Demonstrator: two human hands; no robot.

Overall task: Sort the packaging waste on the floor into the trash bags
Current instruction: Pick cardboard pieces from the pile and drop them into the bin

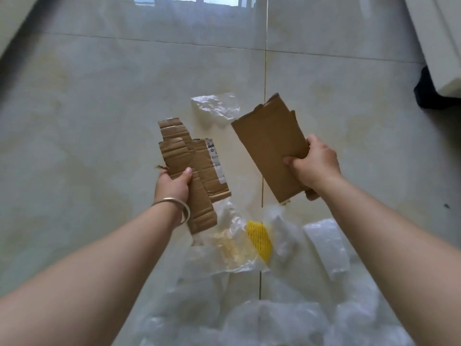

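My left hand (173, 186) grips a torn, creased piece of brown cardboard (189, 161) with a white label on its right edge, held above the floor. My right hand (313, 162) grips a smoother folded cardboard piece (269, 146), tilted, with a second layer showing behind it. On the tiled floor below lie clear plastic wrap (232, 245), a yellow foam net (260, 239) and white bubble wrap (326, 248). Another crumpled clear plastic bag (217, 106) lies farther away, between the two cardboards.
Pale glossy floor tiles (99, 108) spread to the left and ahead. A white furniture edge (439, 41) stands at the upper right with a dark object (429, 93) beneath it. More clear plastic (274, 320) fills the bottom of the view.
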